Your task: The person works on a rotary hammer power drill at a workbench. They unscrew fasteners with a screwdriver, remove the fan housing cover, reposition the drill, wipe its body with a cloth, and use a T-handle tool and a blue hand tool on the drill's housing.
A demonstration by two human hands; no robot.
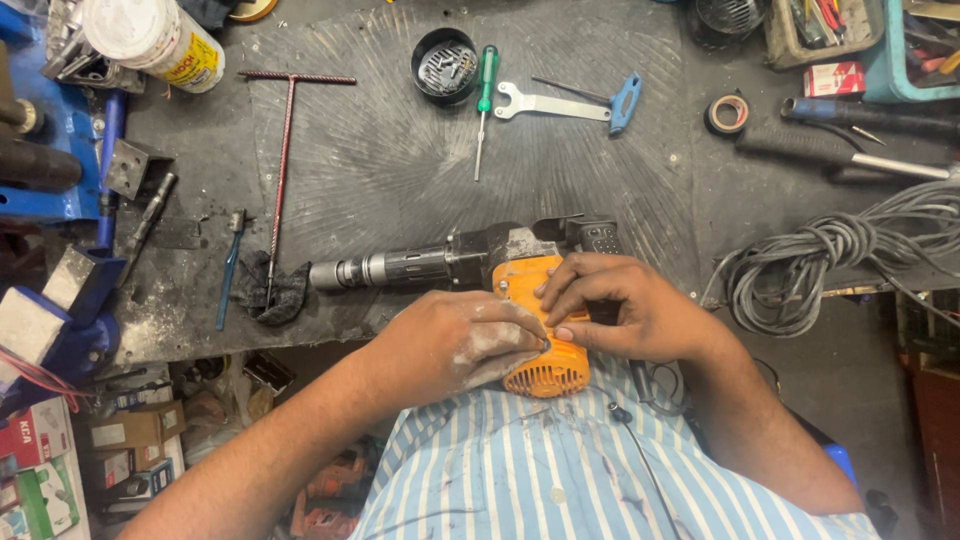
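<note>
A heavy power drill [470,275] lies across the near edge of the dark, scuffed workbench [400,170], its ribbed grey metal nose pointing to nine o'clock and its glossy orange plastic motor housing [545,350], slotted with vents, hanging over the edge toward the striped shirt [560,470]. The dust-whitened left hand [460,340] grips the housing from the nine o'clock side, fingers curled onto it. The right hand [625,305] rests on top from three o'clock, its fingertips pinched together against the orange shell; whether they pinch something small I cannot tell.

At twelve o'clock from the drill lie one green-handled screwdriver [483,105], one round black cup of screws [445,65], one flat steel spanner [545,103] and one blue-handled key [622,100]. At eleven o'clock is one long rusty T-handled wrench [285,160], its tip over a crumpled dark rag [275,290]. One roll of black tape [727,113] sits at one o'clock, and one coil of grey cable [800,270] crowds the three o'clock side, close to the right wrist.
</note>
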